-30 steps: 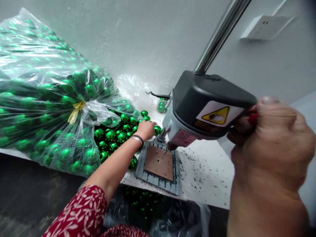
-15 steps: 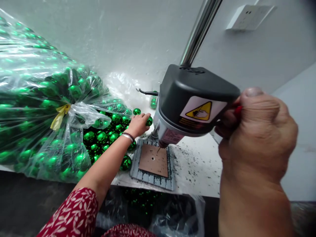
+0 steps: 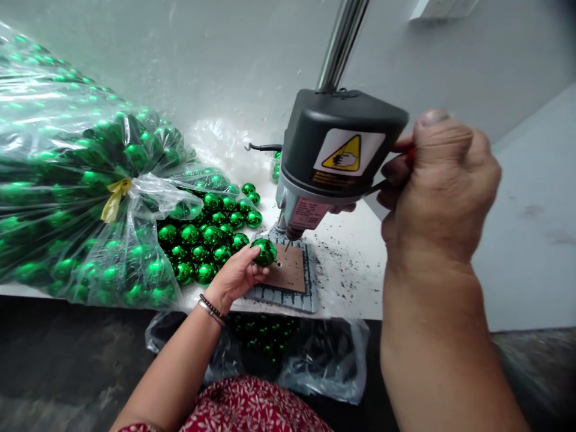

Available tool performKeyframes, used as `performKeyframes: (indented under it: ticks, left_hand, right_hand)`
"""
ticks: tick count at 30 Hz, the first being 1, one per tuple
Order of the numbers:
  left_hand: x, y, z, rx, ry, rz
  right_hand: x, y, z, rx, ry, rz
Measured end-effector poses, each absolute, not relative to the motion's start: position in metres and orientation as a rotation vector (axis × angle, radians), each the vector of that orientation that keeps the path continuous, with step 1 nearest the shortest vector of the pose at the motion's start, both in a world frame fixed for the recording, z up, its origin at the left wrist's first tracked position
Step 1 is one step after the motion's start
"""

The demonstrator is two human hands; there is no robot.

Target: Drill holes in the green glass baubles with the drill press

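Observation:
Between its thumb and fingers, my left hand (image 3: 238,276) holds a shiny green ball (image 3: 264,252) over the left part of a brown board (image 3: 290,273). The board has a small hole and lies on the grey slotted base (image 3: 310,303) of a drill press. Above it is the dark drill head (image 3: 344,138) with a warning sticker; its thin bit (image 3: 288,245) points down near the ball. My right hand (image 3: 445,180) is closed round the red-ended lever (image 3: 404,144) at the right of the drill head.
Many loose green balls (image 3: 211,234) lie left of the base, beside a large tied clear bag (image 3: 90,210) of balls. An open plastic bag (image 3: 324,378) with green balls hangs below the table edge. Dark shavings dot the white table (image 3: 346,294). A metal column (image 3: 341,48) rises behind the drill.
My left hand has come from the loose balls behind toward me, bringing a green ball over the board. My right hand still holds the lever. The view has shifted slightly.

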State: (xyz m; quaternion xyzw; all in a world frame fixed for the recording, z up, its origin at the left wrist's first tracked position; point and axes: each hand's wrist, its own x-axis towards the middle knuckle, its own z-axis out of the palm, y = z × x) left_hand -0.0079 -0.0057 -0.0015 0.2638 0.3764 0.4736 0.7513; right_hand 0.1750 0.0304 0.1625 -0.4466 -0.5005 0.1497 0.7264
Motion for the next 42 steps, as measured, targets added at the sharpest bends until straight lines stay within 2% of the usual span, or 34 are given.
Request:
performKeyframes:
  ticks: [5,11,23,42]
  left_hand:
    - [0.003,0.0,0.007,0.989,1.261,0.951]
    - [0.012,0.006,0.004,1.31,1.474,0.812]
    - [0.02,0.003,-0.004,1.778,1.516,0.787]
    - [0.021,0.008,-0.011,1.72,1.48,0.8]
  right_hand:
    - [0.175,0.029,0.163,-0.977,-1.084,0.351]
    - [0.178,0.028,0.161,-0.975,-1.124,0.356]
    - [0.18,0.03,0.162,-0.924,-1.162,0.328]
    - [0.171,-0.002,0.136,-0.877,-1.087,0.271]
